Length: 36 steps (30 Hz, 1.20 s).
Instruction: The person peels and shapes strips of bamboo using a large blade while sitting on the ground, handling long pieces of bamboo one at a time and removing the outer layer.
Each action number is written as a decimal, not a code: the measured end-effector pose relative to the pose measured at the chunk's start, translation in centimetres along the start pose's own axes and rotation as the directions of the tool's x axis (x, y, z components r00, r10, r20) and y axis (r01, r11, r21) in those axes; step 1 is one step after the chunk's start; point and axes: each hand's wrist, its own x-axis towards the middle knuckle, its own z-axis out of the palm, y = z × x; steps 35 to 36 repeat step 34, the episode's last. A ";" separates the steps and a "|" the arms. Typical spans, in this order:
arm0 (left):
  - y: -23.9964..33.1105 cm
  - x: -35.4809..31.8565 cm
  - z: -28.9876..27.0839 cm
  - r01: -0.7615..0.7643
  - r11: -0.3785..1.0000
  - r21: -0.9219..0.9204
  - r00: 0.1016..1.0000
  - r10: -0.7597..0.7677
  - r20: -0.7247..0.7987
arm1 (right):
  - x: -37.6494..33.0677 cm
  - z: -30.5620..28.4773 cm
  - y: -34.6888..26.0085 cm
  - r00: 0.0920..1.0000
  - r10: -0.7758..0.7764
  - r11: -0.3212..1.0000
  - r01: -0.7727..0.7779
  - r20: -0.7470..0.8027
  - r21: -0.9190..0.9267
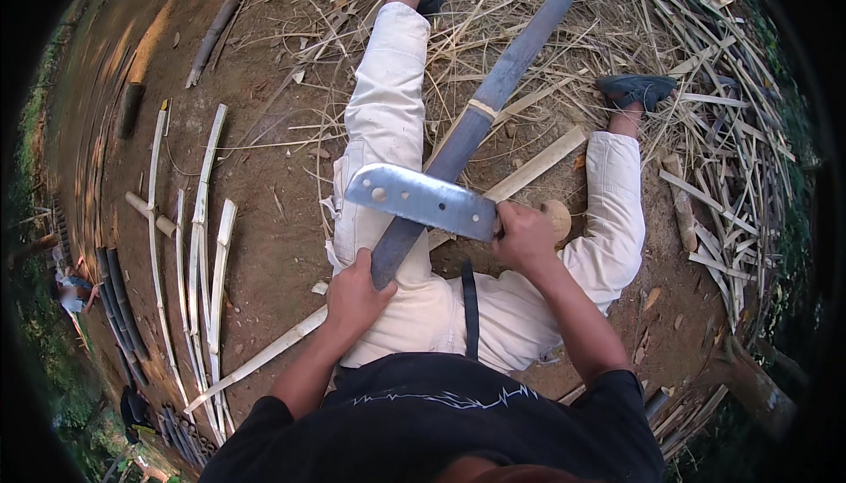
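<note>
My left hand is closed around the near end of a long dark bamboo pole, which slants across my lap and away to the upper right. My right hand grips a broad steel cleaver by its handle end, which the fingers hide. Several round holes pierce the shiny blade. It lies crosswise over the pole in this view; whether it touches the pole I cannot tell. Below the pole, a pale split bamboo strip runs across under my legs.
Pale split bamboo strips lie on the dirt at left, with dark poles beyond them. A heap of slats covers the right side. Thin shavings litter the ground ahead. A log lies at upper left; a person is at the far left.
</note>
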 end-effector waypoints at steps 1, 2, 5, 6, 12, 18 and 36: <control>0.0 -0.3 0.3 0.002 1.000 0.004 0.999 -0.002 -0.043 | -0.6 0.4 -1.8 0.994 -0.112 0.994 0.112 -0.012 0.014; -0.1 -0.7 0.7 -0.016 0.999 0.042 0.998 0.018 -0.064 | -0.7 0.6 -2.5 0.990 -0.139 0.990 0.139 -0.007 0.012; -0.3 -1.4 0.6 -0.040 0.990 0.136 0.995 0.052 -0.080 | -0.3 0.5 -3.3 0.992 -0.120 0.993 0.120 -0.029 0.005; 0.4 -1.7 -0.2 -0.023 0.991 0.132 0.998 0.030 -0.050 | 0.7 -0.2 -2.0 0.998 -0.050 0.999 0.049 -0.043 -0.008; 0.6 -1.6 0.1 -0.070 0.989 0.129 0.990 0.084 -0.109 | 6.0 -6.6 2.1 0.917 0.388 0.922 -0.388 -0.097 0.017; 1.0 -1.7 0.1 -0.064 0.988 0.141 0.993 0.077 -0.090 | 2.9 -5.2 -0.6 0.985 -0.088 0.965 0.121 0.148 -0.232; -0.2 -1.7 1.0 -0.053 0.983 0.176 0.994 0.070 -0.087 | 5.3 -7.0 -0.6 0.982 0.092 0.957 -0.042 0.166 -0.286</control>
